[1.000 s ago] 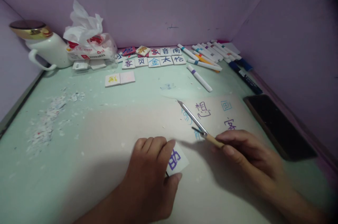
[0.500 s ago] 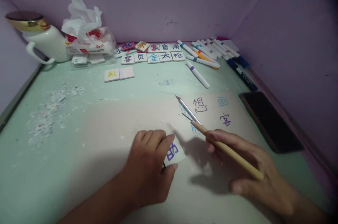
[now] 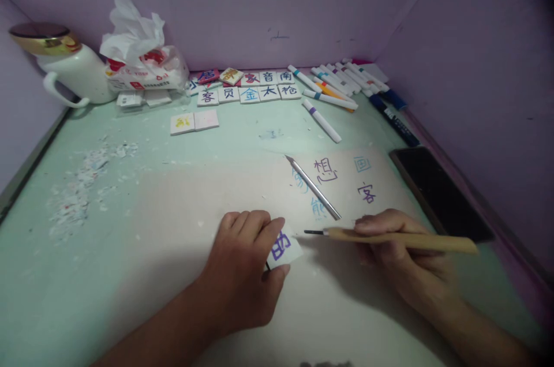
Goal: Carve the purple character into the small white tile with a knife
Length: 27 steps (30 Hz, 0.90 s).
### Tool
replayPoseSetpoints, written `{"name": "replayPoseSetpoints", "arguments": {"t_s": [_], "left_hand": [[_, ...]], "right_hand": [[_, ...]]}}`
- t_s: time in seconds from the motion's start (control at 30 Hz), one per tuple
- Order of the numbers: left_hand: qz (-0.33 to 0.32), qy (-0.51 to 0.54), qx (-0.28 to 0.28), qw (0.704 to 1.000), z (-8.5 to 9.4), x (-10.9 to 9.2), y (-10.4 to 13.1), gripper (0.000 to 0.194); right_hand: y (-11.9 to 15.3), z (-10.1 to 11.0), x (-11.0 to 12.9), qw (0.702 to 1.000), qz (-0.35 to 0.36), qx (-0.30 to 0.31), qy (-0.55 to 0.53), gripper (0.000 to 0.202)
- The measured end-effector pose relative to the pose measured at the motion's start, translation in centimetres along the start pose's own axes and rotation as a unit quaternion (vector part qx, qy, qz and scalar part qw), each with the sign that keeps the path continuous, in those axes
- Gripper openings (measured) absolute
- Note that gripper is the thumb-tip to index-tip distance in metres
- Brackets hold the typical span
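Note:
My left hand [image 3: 244, 274] grips a small white square tile [image 3: 292, 243] marked with a purple character and holds it down on the pale board [image 3: 182, 205]. A dark edge of something shows under the tile by my thumb; I cannot make out what it is. My right hand [image 3: 398, 257] is closed round a wooden-handled carving tool [image 3: 402, 240], held nearly level. Its thin dark tip points left, a little apart from the tile's right corner. A silver craft knife [image 3: 314, 188] lies on the board beyond it, among handwritten characters.
White shavings [image 3: 82, 188] are heaped on the left. Finished-looking character tiles [image 3: 249, 94] line the back, with two more tiles [image 3: 194, 122] before them. Markers [image 3: 333, 81] and a phone [image 3: 441, 194] lie right. A tissue pack [image 3: 145, 75] and white mug [image 3: 73, 75] stand back left.
My right hand has closed its grip on the carving tool and swung it level, its tip coming down and nearer the tile. The left hand has stayed on the tile.

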<state>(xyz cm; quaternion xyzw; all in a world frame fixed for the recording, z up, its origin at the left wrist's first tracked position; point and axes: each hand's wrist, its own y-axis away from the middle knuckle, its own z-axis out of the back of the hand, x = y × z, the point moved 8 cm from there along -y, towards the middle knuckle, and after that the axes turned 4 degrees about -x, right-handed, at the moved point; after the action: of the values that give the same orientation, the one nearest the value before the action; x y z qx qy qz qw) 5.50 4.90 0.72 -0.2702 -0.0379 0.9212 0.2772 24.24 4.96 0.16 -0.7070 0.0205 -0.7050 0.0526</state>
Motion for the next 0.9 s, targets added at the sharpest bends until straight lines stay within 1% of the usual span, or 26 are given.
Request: {"name": "replayPoseSetpoints", "arguments": {"t_s": [0.1,0.23,0.33,0.43,0.5,0.6,0.67,0.73,0.8,0.9], "left_hand": [[-0.001,-0.003,-0.002,1.000,0.0,0.0,0.0,0.044],[0.002,0.001,0.002,1.000,-0.1,0.1,0.0,0.044],[0.002,0.004,0.005,1.000,-0.1,0.1,0.0,0.044],[0.003,-0.008,-0.004,1.000,0.0,0.1,0.0,0.045],[0.010,-0.023,-0.008,1.000,0.0,0.1,0.1,0.049],[0.019,-0.031,-0.001,0.999,-0.1,0.2,0.1,0.065],[0.019,-0.026,0.012,0.999,-0.2,0.2,0.1,0.068],[0.016,-0.019,0.024,0.999,-0.3,0.2,0.1,0.062],[0.013,-0.012,0.025,1.000,-0.2,0.1,0.1,0.058],[0.011,-0.003,0.020,1.000,0.0,0.1,0.1,0.056]], "right_hand": [[0.0,-0.4,0.0,0.999,0.025,0.028,0.005,0.018],[-0.1,-0.7,0.0,0.998,0.051,0.026,0.014,0.017],[-0.1,-1.1,0.3,0.997,0.047,0.013,0.064,0.009],[0.0,-1.9,1.3,0.990,0.054,0.007,0.129,0.017],[0.0,-2.7,2.2,0.980,0.067,0.018,0.184,0.021],[0.0,-4.0,3.5,0.965,0.109,0.041,0.237,0.026],[0.2,-4.7,4.2,0.961,0.137,0.052,0.235,0.028],[0.5,-5.3,4.6,0.959,0.160,0.066,0.225,0.030],[0.8,-5.7,4.6,0.957,0.176,0.079,0.216,0.031],[1.1,-6.0,4.5,0.957,0.189,0.087,0.203,0.032]]}}
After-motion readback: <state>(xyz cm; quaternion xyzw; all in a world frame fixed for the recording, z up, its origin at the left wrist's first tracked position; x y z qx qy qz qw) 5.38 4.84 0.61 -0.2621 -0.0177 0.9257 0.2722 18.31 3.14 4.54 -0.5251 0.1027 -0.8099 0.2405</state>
